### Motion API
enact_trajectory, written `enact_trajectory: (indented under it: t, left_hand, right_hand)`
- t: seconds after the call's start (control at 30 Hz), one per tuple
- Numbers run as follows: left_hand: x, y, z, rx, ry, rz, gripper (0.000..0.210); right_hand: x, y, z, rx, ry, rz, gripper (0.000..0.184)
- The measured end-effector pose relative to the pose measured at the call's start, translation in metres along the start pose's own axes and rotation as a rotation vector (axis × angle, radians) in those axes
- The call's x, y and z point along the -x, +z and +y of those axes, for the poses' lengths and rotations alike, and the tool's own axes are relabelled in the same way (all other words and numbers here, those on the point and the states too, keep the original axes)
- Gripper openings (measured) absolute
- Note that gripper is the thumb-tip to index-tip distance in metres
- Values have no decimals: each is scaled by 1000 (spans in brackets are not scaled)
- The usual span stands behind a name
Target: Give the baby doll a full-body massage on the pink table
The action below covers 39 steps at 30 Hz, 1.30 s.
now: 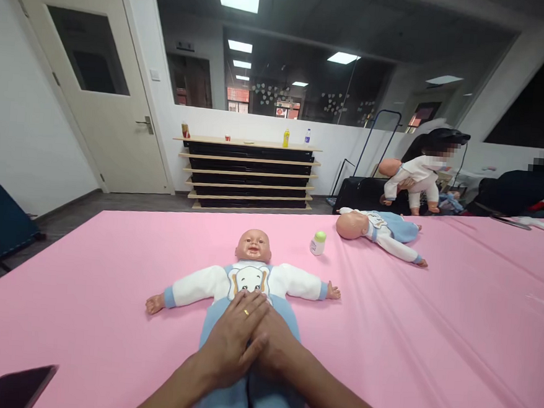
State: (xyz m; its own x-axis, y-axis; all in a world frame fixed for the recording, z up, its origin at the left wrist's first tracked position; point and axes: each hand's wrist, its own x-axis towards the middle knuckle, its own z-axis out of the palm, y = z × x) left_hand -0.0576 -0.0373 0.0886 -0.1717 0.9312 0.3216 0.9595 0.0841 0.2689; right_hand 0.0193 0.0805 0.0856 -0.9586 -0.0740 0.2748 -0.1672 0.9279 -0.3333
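Observation:
A baby doll [253, 274] lies on its back on the pink-covered table [109, 267], arms spread wide and head away from me. It wears a white and light-blue outfit with a bear face on the chest. My left hand [234, 327], with a ring on one finger, rests flat across my right hand [275, 338]. The right one lies flat on the doll's belly, its fingers largely covered by the left. Neither hand grasps anything. Beyond the doll's outstretched arm stands a small white jar [317, 244] with a green lid.
A second doll [384, 232] lies at the back right. Past it, a person in a dark cap [437, 141] holds another doll [416, 180]. A dark phone [19, 388] lies at the near left. Low stacked shelving [250, 177] carries bottles by the far wall.

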Motion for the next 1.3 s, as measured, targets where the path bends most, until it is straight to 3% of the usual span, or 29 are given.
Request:
enact_trajectory:
  t: [0.13, 0.33, 0.6, 0.73, 0.83, 0.97, 1.13, 1.3]
  left_hand:
    - [-17, 9, -22, 60, -72, 12, 53]
    - [-13, 23, -25, 69, -252, 146, 63]
    - [-3, 50, -36, -24, -357, 246, 63]
    - [12, 68, -41, -72, -439, 332, 69]
    - [28, 76, -41, -60, -430, 353, 72]
    - [35, 65, -37, -33, -264, 400, 70]
    - [3, 41, -49, -28, -2, 411, 68]
    - [-17, 48, -69, 4, 1, 321, 63]
  right_hand:
    - [-14, 8, 19, -77, -12, 52, 62]
    - [-11, 9, 19, -64, 28, 110, 73]
    - [0, 19, 11, -6, 321, 101, 81]
    - [10, 22, 4, -1, 407, 87, 92]
    - [23, 20, -5, -37, 450, 103, 88]
    - [33, -2, -13, -110, 327, 104, 76]
    - [2, -22, 3, -52, 20, 29, 84]
    - [-18, -11, 20, -81, -64, 102, 93]
